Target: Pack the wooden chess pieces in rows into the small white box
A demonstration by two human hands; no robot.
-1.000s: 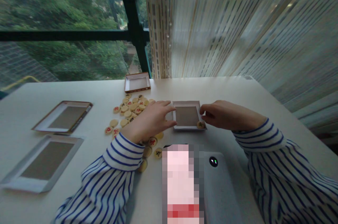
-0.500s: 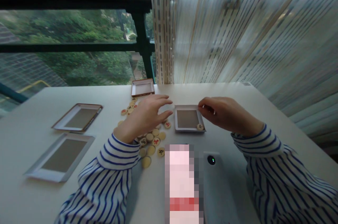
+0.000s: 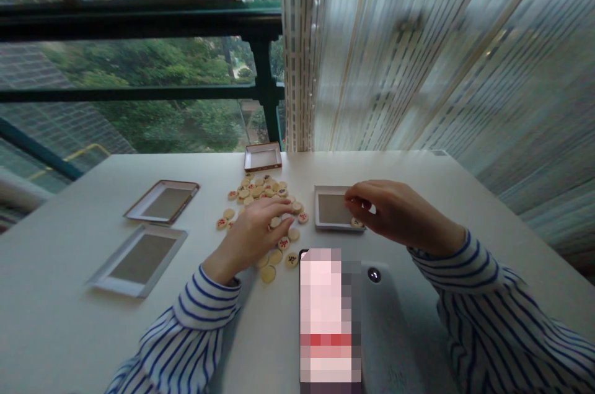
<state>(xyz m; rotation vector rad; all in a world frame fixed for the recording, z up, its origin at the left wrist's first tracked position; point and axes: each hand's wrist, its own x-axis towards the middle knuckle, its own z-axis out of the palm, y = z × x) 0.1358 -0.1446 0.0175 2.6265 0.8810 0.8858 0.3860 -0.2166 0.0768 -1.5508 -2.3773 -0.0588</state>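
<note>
Left of the white box (image 3: pixel 331 209) beneath our curled right hand (image 3: pixel 390 211), its grip unclear, lie round pieces (image 3: pixel 257 192), likely light, hard, best rim-pinched; our left hand (image 3: pixel 251 230) is over them, fingers parted.

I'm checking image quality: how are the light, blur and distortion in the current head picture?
Head view: soft, dim light, with the right hand darker than the left hand; also head view, the curtain stretched and smeared toward the right edge, markings on the pieces mostly too small to read, blocky pixelation near bottom centre.
</note>
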